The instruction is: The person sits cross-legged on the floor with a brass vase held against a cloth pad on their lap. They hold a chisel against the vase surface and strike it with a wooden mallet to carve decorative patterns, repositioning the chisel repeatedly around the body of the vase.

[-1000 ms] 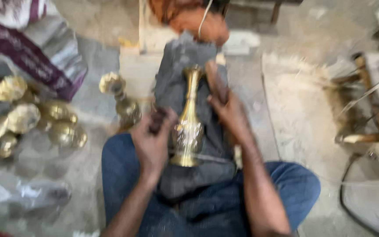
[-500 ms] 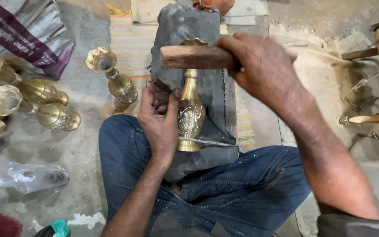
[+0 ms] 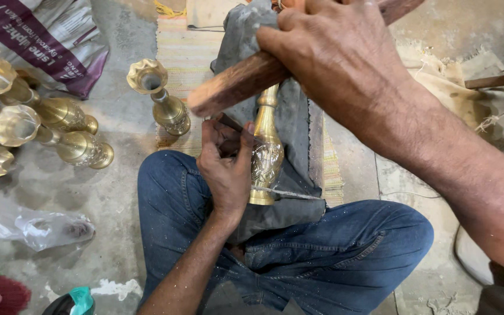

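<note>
While right hand (image 3: 345, 55) raises wooden mallet (image 3: 252, 79), left hand (image 3: 227, 169) steadies brass vase (image 3: 266, 151)

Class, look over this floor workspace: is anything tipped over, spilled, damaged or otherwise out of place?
Several brass vases lie tipped on their sides at the left, while one vase stands upright. A crumpled clear plastic bag lies loose on the floor. Pale dust speckles the jeans. Nothing looks broken.

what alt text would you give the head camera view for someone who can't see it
A seated person in jeans holds a small tool with the left hand against a brass vase lying on a grey cloth over their lap, while the right hand grips a wooden mallet above it. More brass vases lie on the concrete floor to the left.
</note>
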